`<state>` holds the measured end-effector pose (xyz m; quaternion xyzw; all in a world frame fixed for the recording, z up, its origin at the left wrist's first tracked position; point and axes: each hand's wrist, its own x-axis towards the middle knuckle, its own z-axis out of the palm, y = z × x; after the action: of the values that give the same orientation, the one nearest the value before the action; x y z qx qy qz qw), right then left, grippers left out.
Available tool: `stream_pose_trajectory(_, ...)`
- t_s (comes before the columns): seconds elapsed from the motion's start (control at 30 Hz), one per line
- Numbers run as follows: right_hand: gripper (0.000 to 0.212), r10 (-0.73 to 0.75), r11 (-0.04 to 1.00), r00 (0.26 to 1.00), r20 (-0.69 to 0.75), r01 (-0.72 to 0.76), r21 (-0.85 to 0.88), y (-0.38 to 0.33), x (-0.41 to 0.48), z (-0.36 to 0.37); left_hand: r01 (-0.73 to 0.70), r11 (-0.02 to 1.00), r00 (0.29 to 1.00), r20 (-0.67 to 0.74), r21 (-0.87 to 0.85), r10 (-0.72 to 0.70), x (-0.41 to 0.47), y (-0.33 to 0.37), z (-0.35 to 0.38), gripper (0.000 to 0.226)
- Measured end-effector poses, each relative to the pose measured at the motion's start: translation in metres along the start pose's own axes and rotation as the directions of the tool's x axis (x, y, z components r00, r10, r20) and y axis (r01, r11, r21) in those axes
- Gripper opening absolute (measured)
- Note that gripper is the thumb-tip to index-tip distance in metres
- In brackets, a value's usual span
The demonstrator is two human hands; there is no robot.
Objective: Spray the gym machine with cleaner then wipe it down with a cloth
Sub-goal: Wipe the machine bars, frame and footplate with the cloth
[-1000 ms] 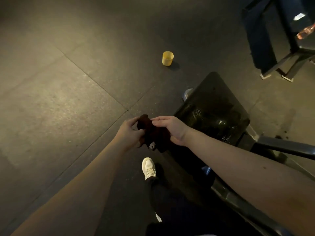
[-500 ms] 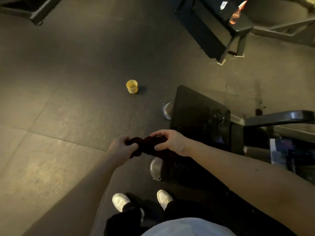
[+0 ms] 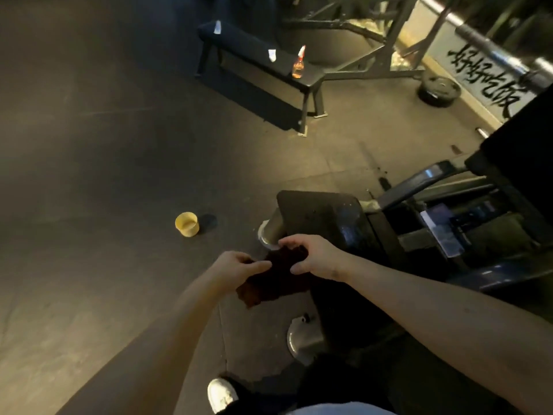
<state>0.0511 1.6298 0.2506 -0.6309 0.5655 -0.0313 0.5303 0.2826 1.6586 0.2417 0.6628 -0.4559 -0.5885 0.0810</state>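
A dark reddish-brown cloth (image 3: 270,283) hangs between both my hands, just in front of the machine's black padded seat (image 3: 317,211). My left hand (image 3: 236,266) pinches the cloth's left edge. My right hand (image 3: 311,256) grips its upper right part with curled fingers. The lower end of the cloth droops free. A spray bottle (image 3: 298,63) with orange liquid stands far off on the end of a black flat bench (image 3: 257,59). The machine's dark frame (image 3: 449,223) runs off to the right.
A small yellow cup (image 3: 187,224) stands on the rubber floor left of the seat. Round metal feet (image 3: 299,339) of the machine lie near my white shoe (image 3: 221,393). A weight plate (image 3: 438,88) and a barbell (image 3: 490,46) sit at the far right by a steel rack.
The view has tilted up and the bench with the spray bottle has come fully into sight. My hands have spread the cloth a little; more of it hangs down.
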Motion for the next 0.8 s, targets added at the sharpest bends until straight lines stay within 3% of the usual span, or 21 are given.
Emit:
stream_pose_trajectory(0.1, 0.074, -0.011, 1.000, 0.995, -0.098, 0.012, 0.008, -0.017, 0.010, 0.001, -0.061, 0.996, 0.998, 0.019, 0.068, 0.060, 0.024, 0.018, -0.022, 0.017)
stream_pose_trajectory(0.23, 0.071, 0.028, 0.997, 0.967, -0.255, -0.009, 0.076, -0.016, 0.032, -0.007, -0.090, 0.989, 0.989, 0.127, 0.120, 0.075, 0.063, 0.054, -0.028, 0.020)
stream_pose_trajectory(0.4, 0.067, 0.132, 0.982, 0.895, -0.426, -0.061, 0.176, 0.011, 0.076, -0.034, -0.231, 0.891, 0.947, 0.303, 0.392, 0.112, 0.132, 0.119, -0.026, 0.010)
stream_pose_trajectory(0.57, 0.078, 0.356, 0.876, 0.776, -0.521, -0.082, 0.476, 0.070, 0.131, -0.066, -0.336, 0.803, 0.901, 0.415, 0.492, 0.123, 0.212, 0.199, -0.011, 0.009)
stream_pose_trajectory(0.63, 0.082, 0.515, 0.743, 0.723, -0.460, -0.109, 0.660, 0.086, 0.157, -0.075, -0.362, 0.754, 0.890, 0.445, 0.549, 0.103, 0.242, 0.233, -0.006, 0.009)
stream_pose_trajectory(0.7, 0.082, 0.641, 0.512, 0.699, -0.317, -0.081, 0.855, 0.090, 0.179, -0.085, -0.389, 0.700, 0.880, 0.468, 0.599, 0.089, 0.267, 0.266, -0.001, 0.013)
stream_pose_trajectory(0.8, 0.077, 0.569, 0.113, 0.807, -0.158, 0.113, 0.987, 0.078, 0.201, -0.114, -0.427, 0.641, 0.873, 0.476, 0.638, 0.108, 0.294, 0.311, 0.004, 0.014)
